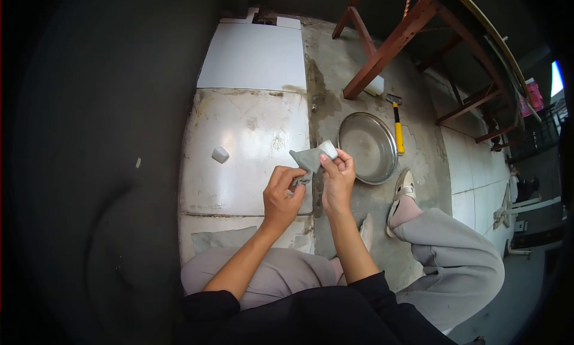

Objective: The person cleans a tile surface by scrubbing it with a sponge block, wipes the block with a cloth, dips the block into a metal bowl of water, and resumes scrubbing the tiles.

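Note:
My left hand (284, 195) is closed on the bunched lower end of a thin grey cloth (308, 160). My right hand (338, 179) pinches a small white block (327, 148) between thumb and fingers, and the cloth's upper part lies against the block's left side. Both hands are raised close together over the right edge of the white floor tile (239, 166). On that tile, left of my hands, rests a second white block (220, 155). A round metal basin (368, 148) stands just right of my right hand; it seems to hold water.
A scraper with a yellow and black handle (399, 130) lies beside the basin. A brown wooden table frame (388, 46) stands at upper right, with a white object (375, 86) behind its leg. A grey sheet (224, 239) lies near my knee. A dark wall (119, 136) rises on the left.

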Action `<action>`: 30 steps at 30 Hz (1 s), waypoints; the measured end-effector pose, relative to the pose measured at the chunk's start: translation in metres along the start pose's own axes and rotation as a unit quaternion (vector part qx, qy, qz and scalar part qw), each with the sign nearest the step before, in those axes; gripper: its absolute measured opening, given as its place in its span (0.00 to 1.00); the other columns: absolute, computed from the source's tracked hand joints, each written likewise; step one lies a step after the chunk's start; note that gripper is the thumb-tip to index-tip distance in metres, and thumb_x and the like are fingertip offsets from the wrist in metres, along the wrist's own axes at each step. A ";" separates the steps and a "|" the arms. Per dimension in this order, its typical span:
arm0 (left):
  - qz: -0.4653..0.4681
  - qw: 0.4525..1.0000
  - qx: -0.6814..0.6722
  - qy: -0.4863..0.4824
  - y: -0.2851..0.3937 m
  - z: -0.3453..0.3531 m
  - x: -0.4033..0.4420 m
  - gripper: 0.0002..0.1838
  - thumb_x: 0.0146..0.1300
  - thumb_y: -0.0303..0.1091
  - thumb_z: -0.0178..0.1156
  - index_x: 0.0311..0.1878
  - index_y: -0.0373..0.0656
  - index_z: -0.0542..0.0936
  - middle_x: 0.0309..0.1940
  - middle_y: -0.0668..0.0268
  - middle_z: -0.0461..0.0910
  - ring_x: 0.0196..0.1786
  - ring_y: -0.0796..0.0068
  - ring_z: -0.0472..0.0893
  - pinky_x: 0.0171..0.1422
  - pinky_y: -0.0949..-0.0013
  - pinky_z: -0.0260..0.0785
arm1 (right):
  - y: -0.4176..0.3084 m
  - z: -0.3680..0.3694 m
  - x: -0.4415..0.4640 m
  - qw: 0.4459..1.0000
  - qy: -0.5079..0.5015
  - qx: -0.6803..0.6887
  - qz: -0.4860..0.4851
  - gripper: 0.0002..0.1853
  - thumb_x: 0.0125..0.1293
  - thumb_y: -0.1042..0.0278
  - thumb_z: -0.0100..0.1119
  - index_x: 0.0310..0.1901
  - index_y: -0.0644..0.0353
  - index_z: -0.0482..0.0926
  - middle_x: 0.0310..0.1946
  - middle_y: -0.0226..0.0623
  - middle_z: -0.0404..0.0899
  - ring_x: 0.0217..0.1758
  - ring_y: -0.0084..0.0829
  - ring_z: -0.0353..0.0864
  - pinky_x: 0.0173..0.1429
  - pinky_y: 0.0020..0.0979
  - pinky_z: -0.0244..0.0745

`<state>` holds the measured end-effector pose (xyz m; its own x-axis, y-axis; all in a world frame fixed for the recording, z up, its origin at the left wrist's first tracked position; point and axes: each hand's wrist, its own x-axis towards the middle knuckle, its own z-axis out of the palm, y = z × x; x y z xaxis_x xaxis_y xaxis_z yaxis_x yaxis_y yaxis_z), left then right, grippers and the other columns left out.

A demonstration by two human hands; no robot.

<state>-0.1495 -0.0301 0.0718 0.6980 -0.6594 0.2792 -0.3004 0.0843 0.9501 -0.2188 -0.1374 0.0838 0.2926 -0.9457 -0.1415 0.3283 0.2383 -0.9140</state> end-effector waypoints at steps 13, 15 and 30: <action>0.182 0.970 0.157 -0.037 0.014 0.011 -0.007 0.23 0.56 0.23 0.63 0.57 0.45 0.80 0.60 0.55 0.74 0.54 0.53 0.78 0.56 0.60 0.76 | -0.005 0.000 -0.015 0.980 -0.104 0.120 0.120 0.22 0.79 0.59 0.46 0.66 0.63 0.66 0.53 0.42 0.77 0.53 0.32 0.79 0.58 0.33 0.77; 0.180 0.968 0.170 -0.043 0.014 0.011 -0.007 0.23 0.57 0.24 0.62 0.58 0.44 0.79 0.61 0.54 0.73 0.55 0.53 0.78 0.56 0.59 0.76 | -0.010 0.001 -0.018 0.969 -0.140 0.152 0.137 0.25 0.79 0.56 0.44 0.69 0.63 0.64 0.55 0.43 0.76 0.55 0.34 0.78 0.61 0.36 0.76; 0.204 0.959 0.195 -0.025 0.010 0.009 -0.006 0.15 0.59 0.26 0.60 0.51 0.36 0.80 0.61 0.52 0.75 0.58 0.52 0.78 0.61 0.57 0.72 | 0.003 0.003 -0.009 0.977 -0.091 0.137 0.136 0.20 0.78 0.62 0.46 0.67 0.57 0.67 0.55 0.36 0.77 0.54 0.31 0.79 0.59 0.37 0.78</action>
<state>-0.1628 -0.0323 0.0782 0.4419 -0.6666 0.6003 -0.7685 0.0639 0.6367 -0.2174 -0.1273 0.0831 0.5486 -0.7905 -0.2723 0.4379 0.5491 -0.7118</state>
